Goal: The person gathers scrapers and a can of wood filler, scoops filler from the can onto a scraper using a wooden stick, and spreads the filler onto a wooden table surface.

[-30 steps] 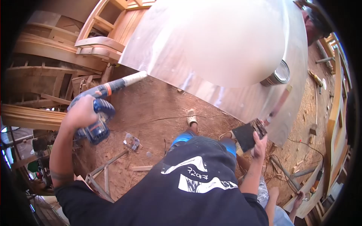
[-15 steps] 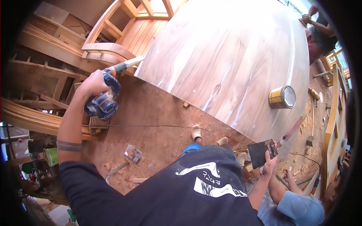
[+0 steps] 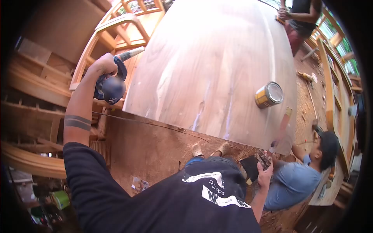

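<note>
My left hand [image 3: 105,65] is wrapped around the grip of a blue cordless blower [image 3: 110,87]. The blower's pale-tipped nozzle [image 3: 134,52] points over the left edge of a large wooden tabletop [image 3: 182,81]. Low on the right, my right hand [image 3: 265,174] grips a dark flat pad [image 3: 248,167] with a rough, mottled brown part at its side; its exact kind is unclear. This hand is just off the tabletop's near right corner. A yellow-labelled metal can [image 3: 269,95] stands on the tabletop, with a reddish-brown strip [image 3: 285,122] nearer the corner.
A person in a blue shirt [image 3: 293,184] crouches close to my right hand. Another person [image 3: 303,19] works at the far right edge with a tool. Wooden furniture frames [image 3: 116,35] line the left. A cord [image 3: 155,123] crosses below the tabletop's near edge.
My view has shifted, and the tabletop sits lower and further left. The blower has come closer to its left edge. My right hand has turned the pad, and the crouching person shows more fully.
</note>
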`<state>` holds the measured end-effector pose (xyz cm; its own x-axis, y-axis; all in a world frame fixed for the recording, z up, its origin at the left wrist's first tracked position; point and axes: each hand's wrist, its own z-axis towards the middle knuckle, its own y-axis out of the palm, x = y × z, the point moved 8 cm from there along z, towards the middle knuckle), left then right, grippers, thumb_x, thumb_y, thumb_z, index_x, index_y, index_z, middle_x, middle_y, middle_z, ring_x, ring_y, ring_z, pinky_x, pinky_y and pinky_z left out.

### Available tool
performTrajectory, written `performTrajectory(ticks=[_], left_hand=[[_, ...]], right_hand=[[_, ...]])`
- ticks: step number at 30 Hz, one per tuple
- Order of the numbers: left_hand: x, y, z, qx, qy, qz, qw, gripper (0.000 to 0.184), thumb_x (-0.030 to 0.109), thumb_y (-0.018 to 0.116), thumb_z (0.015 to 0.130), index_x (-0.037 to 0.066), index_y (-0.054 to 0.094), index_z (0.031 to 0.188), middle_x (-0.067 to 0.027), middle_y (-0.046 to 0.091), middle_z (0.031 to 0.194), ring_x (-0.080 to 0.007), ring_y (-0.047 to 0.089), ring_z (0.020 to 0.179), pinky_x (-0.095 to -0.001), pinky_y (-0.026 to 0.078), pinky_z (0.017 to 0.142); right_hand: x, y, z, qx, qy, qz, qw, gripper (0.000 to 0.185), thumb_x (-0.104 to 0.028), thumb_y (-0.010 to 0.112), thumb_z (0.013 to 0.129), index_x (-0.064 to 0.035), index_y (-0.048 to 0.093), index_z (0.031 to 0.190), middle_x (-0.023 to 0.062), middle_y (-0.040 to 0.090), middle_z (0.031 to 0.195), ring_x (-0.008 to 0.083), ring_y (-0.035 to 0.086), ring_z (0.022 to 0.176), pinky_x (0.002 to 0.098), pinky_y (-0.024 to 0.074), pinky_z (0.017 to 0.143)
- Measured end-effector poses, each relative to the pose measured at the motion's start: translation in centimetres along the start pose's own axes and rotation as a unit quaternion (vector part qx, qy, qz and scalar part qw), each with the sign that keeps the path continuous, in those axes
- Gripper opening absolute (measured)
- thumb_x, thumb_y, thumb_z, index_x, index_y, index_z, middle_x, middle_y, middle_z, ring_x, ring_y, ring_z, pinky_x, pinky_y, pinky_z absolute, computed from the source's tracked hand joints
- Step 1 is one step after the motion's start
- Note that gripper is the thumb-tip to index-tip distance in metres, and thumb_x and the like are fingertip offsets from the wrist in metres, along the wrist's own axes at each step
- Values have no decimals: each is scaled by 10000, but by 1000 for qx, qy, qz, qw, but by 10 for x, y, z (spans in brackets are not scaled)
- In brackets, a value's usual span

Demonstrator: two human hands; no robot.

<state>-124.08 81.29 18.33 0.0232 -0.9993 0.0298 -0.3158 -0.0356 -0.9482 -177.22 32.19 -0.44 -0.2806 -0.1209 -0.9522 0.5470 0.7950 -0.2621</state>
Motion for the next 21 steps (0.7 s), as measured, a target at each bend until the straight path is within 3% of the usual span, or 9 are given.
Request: performTrajectory(ticks=[2,6,9,11,15,19,21], left_hand=[[33,-3,12,29,47,60,997,249,14,661,577,-111,655,793,-169,654,708,-225,659,615,-345,506,528],[120,13,-8,-16,112,54,992,242,19,657,586,-109,649,791,-148,653,690,-197,645,564,-322,495,498],[180,30,-52,-134,146,60,978,264,64,675,593,-103,660,798,-155,664,709,-208,658,606,-323,515,541],[214,44,-75,-159,206,61,964,297,91,716,572,-116,651,775,-144,650,672,-194,636,554,-322,502,506],[235,42,-108,-229,149,21,962,269,73,722,566,-114,646,745,-126,652,672,-174,621,546,-312,491,491],[244,12,-96,-133,170,26,976,275,71,725,558,-112,654,752,-133,651,671,-182,642,577,-313,505,514],[228,-6,-75,-76,76,17,994,285,66,723,558,-104,657,777,-124,650,688,-197,645,598,-319,509,545]], right_hand=[[0,-2,-8,4,12,5,1000,536,-8,619,858,33,414,1352,101,501,1355,181,486,1221,314,343,1052],[3,-17,-16,33,28,29,999,510,-16,615,858,31,437,1334,90,525,1328,169,515,1181,308,369,1027],[15,-29,-12,37,33,33,998,506,-21,618,858,28,439,1329,88,521,1333,172,517,1175,308,371,1026],[22,-49,-10,45,34,36,998,504,-22,619,857,26,442,1326,88,521,1331,174,519,1172,308,370,1026],[34,-63,1,67,34,53,996,496,-22,620,854,21,454,1320,93,540,1303,177,525,1164,306,370,1025],[38,-85,18,54,25,73,996,484,-20,616,850,23,469,1309,102,559,1268,179,534,1148,308,374,1019],[45,-86,28,38,39,75,996,485,-17,612,846,24,470,1308,106,560,1264,182,536,1142,311,376,1016]])
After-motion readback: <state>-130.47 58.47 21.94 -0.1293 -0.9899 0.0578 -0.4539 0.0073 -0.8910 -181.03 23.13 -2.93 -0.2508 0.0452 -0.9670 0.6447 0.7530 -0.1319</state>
